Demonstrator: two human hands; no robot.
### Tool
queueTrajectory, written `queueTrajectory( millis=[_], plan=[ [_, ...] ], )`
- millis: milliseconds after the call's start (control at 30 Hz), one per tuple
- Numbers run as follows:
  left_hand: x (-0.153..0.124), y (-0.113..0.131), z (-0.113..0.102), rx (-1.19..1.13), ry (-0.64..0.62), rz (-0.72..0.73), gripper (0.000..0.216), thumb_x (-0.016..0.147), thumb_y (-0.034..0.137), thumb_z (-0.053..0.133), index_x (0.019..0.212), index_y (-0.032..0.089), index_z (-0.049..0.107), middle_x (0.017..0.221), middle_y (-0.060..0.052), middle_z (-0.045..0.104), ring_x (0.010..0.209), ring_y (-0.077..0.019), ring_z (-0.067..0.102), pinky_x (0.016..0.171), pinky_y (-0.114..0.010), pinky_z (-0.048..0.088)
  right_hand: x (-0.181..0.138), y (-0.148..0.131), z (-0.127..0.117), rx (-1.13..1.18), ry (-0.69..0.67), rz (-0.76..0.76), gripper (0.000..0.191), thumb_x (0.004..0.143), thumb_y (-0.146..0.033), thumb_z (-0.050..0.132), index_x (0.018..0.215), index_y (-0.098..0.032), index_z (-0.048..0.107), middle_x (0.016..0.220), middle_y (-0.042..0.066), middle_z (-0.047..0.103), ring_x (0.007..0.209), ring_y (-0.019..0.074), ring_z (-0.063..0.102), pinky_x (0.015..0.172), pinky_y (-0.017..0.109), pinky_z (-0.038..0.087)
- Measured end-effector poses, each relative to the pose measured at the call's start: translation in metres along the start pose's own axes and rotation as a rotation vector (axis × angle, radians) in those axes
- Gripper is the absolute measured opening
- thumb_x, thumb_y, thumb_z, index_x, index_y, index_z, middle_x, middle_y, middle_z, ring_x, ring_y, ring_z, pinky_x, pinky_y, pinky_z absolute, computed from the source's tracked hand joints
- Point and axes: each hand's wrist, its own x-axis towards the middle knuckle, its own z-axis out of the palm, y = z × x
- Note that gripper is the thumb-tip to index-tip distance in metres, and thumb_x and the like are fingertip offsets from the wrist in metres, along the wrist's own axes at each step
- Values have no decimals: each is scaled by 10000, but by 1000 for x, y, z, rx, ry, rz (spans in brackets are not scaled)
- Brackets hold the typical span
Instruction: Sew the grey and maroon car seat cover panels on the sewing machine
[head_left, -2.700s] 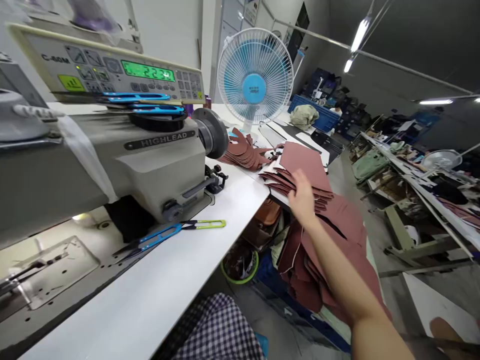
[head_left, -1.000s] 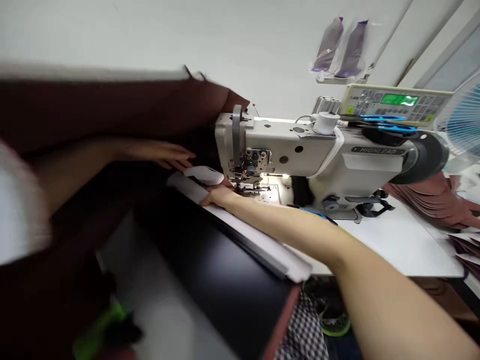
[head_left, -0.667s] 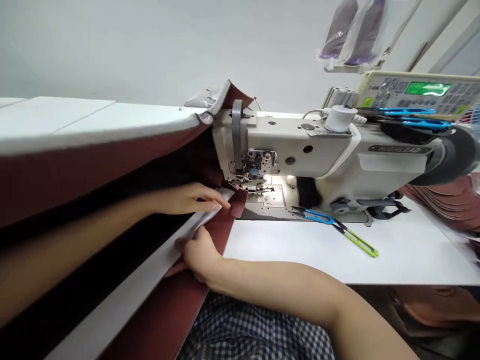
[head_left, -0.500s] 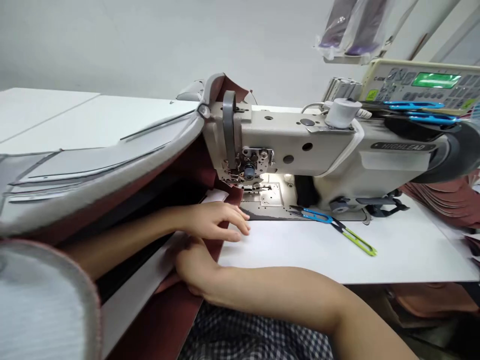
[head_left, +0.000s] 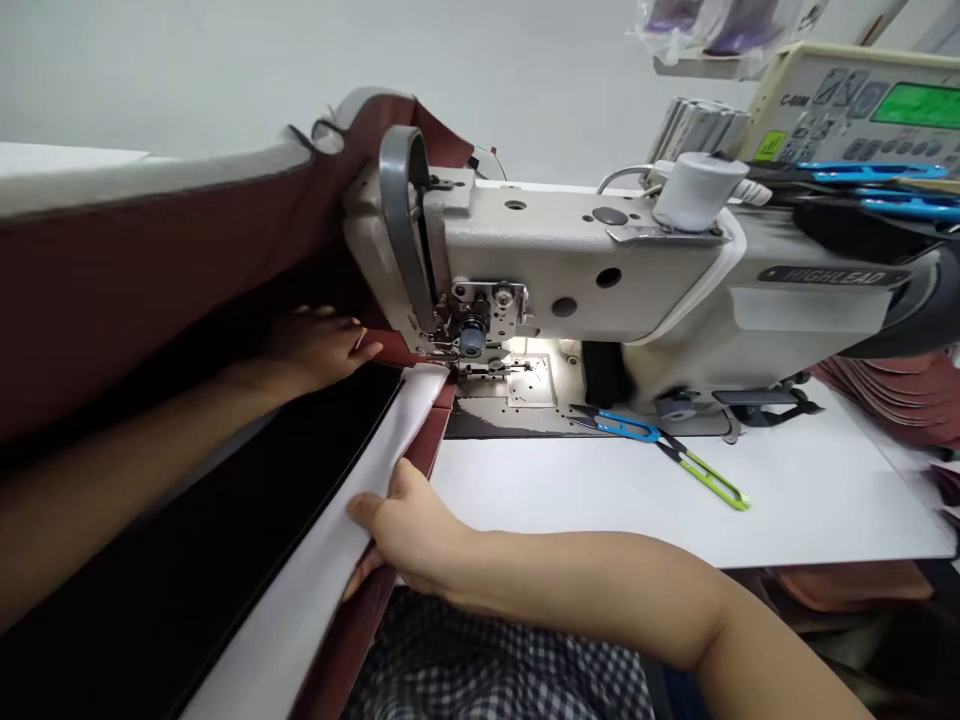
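The left hand (head_left: 319, 348) has drawn back from the right hand (head_left: 401, 530) to its eleven o'clock, fingers loosely curled, any grip unclear. The right hand pinches the white strip (head_left: 292, 590), whose upper stretch, now uncovered, reaches twelve o'clock beside the sewing machine (head_left: 555, 260); apparently one hand steadies it.

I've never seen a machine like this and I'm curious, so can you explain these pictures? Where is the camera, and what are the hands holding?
The camera sits on a person's head, so every picture looks forward and down. The big grey thing is a sewing machine, marked HIGHLEAD. That person's bare right hand pinches a white strip, which lies along reddish-brown material. The left hand is over black material; whether it grips anything is hard to tell. Blue-and-green snips lie partly on the white table.
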Motion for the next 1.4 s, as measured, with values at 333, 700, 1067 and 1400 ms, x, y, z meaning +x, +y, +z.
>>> queueTrajectory(
  millis=[333,700,1067,1400],
  plan=[
    [8,43,26,-416,-179,-81,538,746,635,566,997,181,707,1066,-59,724,1053,-278,640,990,-381,482,-21,-7,-50,-1075,-429,-551,560,866,-431,708,1319,-177,499,1291,110,620,1230,246,571,1093,410,457],
    [-25,57,48,-457,58,-149,307,812,491,599,768,192,652,932,-35,676,911,-213,619,902,-351,467,3,47,-32,-1830,-354,-1014,263,906,-228,494,868,-184,751,1225,119,690,1245,340,516,1070,573,408],
    [-42,77,50,-298,294,37,136,931,276,578,1002,216,677,1008,-24,693,984,-186,626,939,-312,489,12,58,-32,-1829,-242,-1119,389,952,-237,375,1137,-208,717,1416,36,579,1443,292,332,1143,455,400],
    [-71,89,45,-296,122,122,351,983,163,404,1270,213,599,1340,-36,618,1294,-189,502,1152,-380,393,7,56,-31,-1821,-144,-1176,451,971,-238,330,1266,-140,657,1474,74,523,1428,295,362,1140,462,421]
  ],
)
